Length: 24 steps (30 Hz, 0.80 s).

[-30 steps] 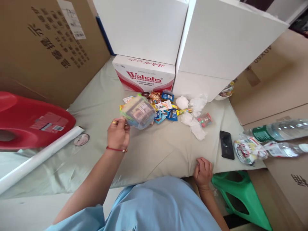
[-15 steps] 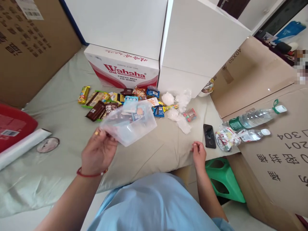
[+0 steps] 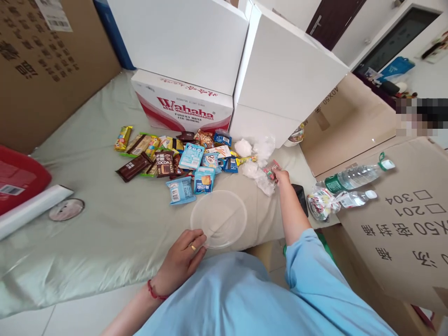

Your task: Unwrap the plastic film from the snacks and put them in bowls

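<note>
A clear round plastic container (image 3: 224, 215) stands on the cloth right in front of me, its open top facing up. The fingers of my left hand (image 3: 180, 256) are closed at its near left rim. Farther right, my right hand (image 3: 282, 177) pinches the edge of a small red-and-green snack packet (image 3: 271, 169). Crumpled clear plastic bags (image 3: 261, 178) lie against that packet. Beyond the container is a heap of wrapped snacks, with a light-blue packet (image 3: 181, 190), a blue cracker packet (image 3: 204, 180) and a brown cocoa packet (image 3: 164, 163).
A Wahaha water carton (image 3: 185, 105) and white boxes (image 3: 276, 70) stand behind the snacks. At right are a phone (image 3: 300, 199), a water bottle (image 3: 353, 176), a smaller bottle (image 3: 360, 199) and cardboard (image 3: 395, 205). A red container (image 3: 23, 179) and white roll (image 3: 35, 210) lie left.
The container has come down from the air onto the cloth near me, with my left hand at its rim. My right hand has reached forward and taken hold of the red-and-green packet.
</note>
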Motion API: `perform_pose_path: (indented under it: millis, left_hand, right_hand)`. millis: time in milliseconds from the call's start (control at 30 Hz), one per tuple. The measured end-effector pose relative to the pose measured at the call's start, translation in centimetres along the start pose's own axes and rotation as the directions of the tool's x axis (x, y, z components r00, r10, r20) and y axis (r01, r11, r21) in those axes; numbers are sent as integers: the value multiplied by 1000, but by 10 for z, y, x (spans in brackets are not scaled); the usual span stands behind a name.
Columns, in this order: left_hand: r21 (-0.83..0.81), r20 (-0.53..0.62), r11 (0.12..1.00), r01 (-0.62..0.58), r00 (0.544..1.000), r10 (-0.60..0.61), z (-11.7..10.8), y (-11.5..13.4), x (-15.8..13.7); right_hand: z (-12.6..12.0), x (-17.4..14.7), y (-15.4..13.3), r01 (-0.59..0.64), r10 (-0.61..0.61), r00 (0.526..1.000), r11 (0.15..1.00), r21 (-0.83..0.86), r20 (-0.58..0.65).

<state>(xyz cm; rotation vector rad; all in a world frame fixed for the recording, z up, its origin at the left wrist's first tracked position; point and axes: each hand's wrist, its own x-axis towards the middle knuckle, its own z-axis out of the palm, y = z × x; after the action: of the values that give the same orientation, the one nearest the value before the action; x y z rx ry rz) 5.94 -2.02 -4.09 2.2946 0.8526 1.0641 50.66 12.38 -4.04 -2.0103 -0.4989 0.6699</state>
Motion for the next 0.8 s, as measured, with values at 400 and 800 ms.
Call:
perform_pose_path:
  millis: [400, 800]
  left_hand:
    - [15, 0, 996, -93, 996, 93, 8, -8, 4]
    - [59, 11, 994, -95, 995, 95, 27, -6, 29]
  right_hand:
    - [-16, -35, -6, 230, -155, 963, 898, 374, -219]
    - [19, -198, -17, 768, -306, 376, 631, -109, 875]
